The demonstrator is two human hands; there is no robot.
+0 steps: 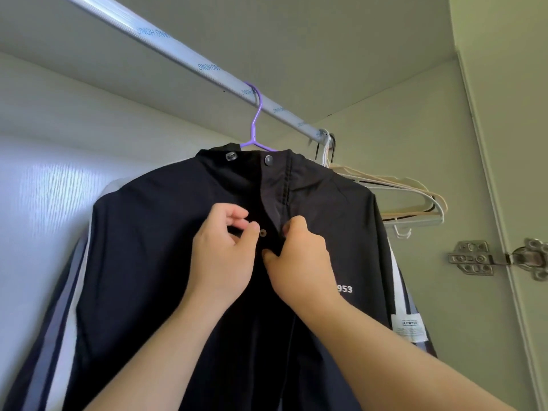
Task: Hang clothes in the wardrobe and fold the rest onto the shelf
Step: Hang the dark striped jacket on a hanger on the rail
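Inside a pale-walled wardrobe point(44, 203), a dark jacket point(148, 262) hangs from a purple hanger point(255, 120) hooked over the metal rail point(178, 51), its front facing the camera. Both hands work at the chest opening. The left hand point(222, 256) pinches the edge of one front panel just beside a snap point(263, 232). The right hand point(302, 262) grips the overlapping flap opposite, fingers curled into the cloth.

The likely risk is a downward or uneven tug while the snap is pressed. That could tilt the hanger, slide a shoulder off it, or lift the hook from the rail. A misaligned press would probably leave the front fastened crooked.

In view are one jacket, one purple hanger, one rail and two hands. Two snaps show, the second point(268, 159) at the collar. A bunch of empty hangers point(409, 200) sits at the rail's far right end, at least three, the exact number unclear. One metal hinge point(474, 258) is mounted on the side wall.
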